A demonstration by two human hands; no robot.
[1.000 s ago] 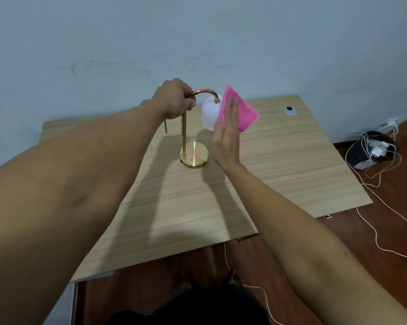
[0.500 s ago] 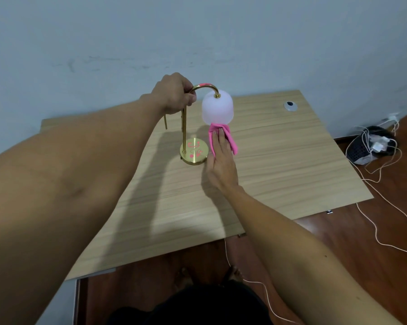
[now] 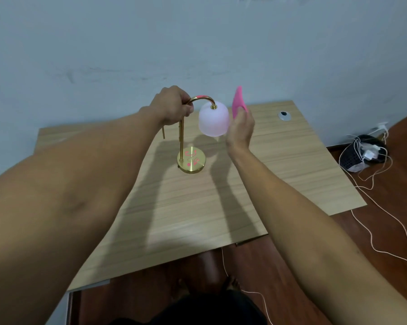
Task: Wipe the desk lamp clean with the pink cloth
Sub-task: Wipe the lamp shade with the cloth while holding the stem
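The left hand [image 3: 172,105] has its grip curled round the top of the brass gooseneck stem of the small desk lamp [image 3: 183,134], just where the stem bends over. The right hand [image 3: 241,127] holds the pink cloth [image 3: 238,103] with the thumb pinching it against the palm; the cloth stands up above the fingers, and the hand is raised just beside the right side of the frosted white bell-shaped lampshade [image 3: 213,121]. Whether cloth and shade actually touch cannot be told from this view.

The shade hangs from the end of the curved stem, clear of the surface below. The lamp's round brass base [image 3: 192,161], which shows pink reflections, sits on the light wood-grain counter [image 3: 197,207] towards its far side, near the pale blue-grey wall [image 3: 197,43]. Nothing lies between the right hand and the shade.

A round grey cable grommet [image 3: 284,115] is set in the counter's far right corner. On the reddish wooden floor [image 3: 373,231] to the right stands a black perforated basket [image 3: 355,158] holding white chargers and tangled white cables [image 3: 371,221], which trail across the floor.
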